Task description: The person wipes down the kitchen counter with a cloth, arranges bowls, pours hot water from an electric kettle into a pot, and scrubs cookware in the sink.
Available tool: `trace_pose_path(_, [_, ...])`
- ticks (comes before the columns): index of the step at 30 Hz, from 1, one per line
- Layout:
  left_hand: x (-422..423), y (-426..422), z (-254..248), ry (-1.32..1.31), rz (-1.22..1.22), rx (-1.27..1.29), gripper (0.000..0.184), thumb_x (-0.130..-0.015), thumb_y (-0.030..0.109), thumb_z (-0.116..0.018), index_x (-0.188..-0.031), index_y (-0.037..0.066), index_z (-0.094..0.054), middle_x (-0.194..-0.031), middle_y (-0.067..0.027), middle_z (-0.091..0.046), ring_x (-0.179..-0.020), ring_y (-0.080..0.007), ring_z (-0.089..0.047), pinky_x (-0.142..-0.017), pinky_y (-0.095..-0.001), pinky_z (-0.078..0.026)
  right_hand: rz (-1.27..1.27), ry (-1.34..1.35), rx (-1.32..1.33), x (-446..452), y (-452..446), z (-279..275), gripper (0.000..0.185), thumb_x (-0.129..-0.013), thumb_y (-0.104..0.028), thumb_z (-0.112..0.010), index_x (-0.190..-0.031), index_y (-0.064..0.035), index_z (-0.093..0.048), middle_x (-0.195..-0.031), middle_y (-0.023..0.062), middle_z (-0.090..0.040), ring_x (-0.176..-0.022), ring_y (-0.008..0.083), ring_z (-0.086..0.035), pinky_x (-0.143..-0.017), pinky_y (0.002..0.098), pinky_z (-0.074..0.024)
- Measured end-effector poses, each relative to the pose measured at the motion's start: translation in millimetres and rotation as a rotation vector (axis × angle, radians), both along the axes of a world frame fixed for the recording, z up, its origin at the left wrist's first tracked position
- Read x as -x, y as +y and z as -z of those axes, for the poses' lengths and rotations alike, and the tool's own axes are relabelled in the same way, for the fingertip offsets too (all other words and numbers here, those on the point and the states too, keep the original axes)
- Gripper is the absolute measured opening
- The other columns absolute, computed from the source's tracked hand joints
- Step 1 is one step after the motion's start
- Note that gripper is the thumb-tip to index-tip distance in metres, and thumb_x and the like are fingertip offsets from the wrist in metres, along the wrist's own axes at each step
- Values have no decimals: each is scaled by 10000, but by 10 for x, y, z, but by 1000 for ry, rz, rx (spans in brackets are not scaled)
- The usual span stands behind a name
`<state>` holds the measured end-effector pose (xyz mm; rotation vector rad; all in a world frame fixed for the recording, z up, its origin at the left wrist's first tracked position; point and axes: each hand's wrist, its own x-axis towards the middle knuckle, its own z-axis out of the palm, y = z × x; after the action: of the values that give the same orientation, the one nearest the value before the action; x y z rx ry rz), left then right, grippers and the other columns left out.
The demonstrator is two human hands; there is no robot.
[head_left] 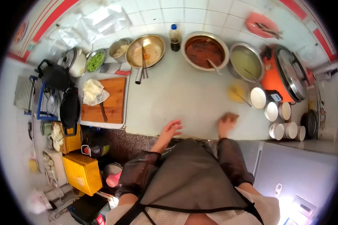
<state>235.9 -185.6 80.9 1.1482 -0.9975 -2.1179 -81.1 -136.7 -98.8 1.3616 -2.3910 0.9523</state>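
My left hand [171,129] hovers at the front edge of the pale counter [169,101], its fingers apart and nothing in them. Further right, my right hand [226,123] lies low over the counter with its fingers curled down. Something brownish shows at its fingertips, too small and blurred to name. Closest to this hand are a yellow bowl [235,92] with a utensil resting in it and a white bowl [258,98]. Dark sleeve covers are on both forearms.
A cutting board [116,97] with a knife and a plastic bag lies left. Along the back stand a frying pan [146,52], a bottle [174,39], a basin of red sauce [204,52] and a pot of pale liquid [246,62]. An orange cooker [276,75] and several stacked bowls [290,130] stand right.
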Motion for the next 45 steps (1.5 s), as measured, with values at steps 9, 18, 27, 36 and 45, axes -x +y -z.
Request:
trace_pose_path(9, [-1102,579,331,-66,-493,-72,342,-960,163,-457,-1239,-35,-467,-1218,-129,-515,-1090,-229,-540,-906,-358,-468,-1102,-261,-162,-2764,-1359,-142,263,-733,-120,-588,-950,-250,-659,-1188,63,-512,-993,377,-464,-850,477,-405])
trace_pose_path(18, [-535,601,319,-57,-91,-25,356,-957,187,-467,-1248,-18,-464,-1211,-125,-518,-1110,-228,-524,-924,-373,-450,-892,155,-299,-923,289,-371,361,-729,-100,-618,-1067,-223,-596,-1279,73,-432,-1097,357,-426,-879,498,-372])
trace_pose_path(27, [1657,1817,253,-74,763,106,327,-958,188,-475,-1222,-5,-482,-1191,-128,-518,-1083,-250,-536,-883,-365,-469,554,-1083,438,269,4666,-66,212,-790,-46,-554,-975,-62,-658,-806,69,-633,-730,197,-577,-649,373,-495])
trace_pose_path(36, [3195,5102,77,97,1579,59,358,-961,202,-485,-1243,-18,-470,-1200,-128,-530,-1091,-215,-541,-894,-350,-478,587,-1217,1585,-132,8222,-1509,404,-842,2,-471,-1246,6,-461,-1131,90,-577,-978,202,-583,-816,320,-502])
trace_pose_path(45, [4144,6907,297,221,1871,-29,355,-947,240,-515,-1199,-11,-500,-1184,-119,-542,-1055,-207,-553,-877,-332,-485,1359,-489,508,1213,9741,-1269,283,-815,-30,-502,-1064,68,-596,-904,118,-649,-782,215,-638,-671,338,-524])
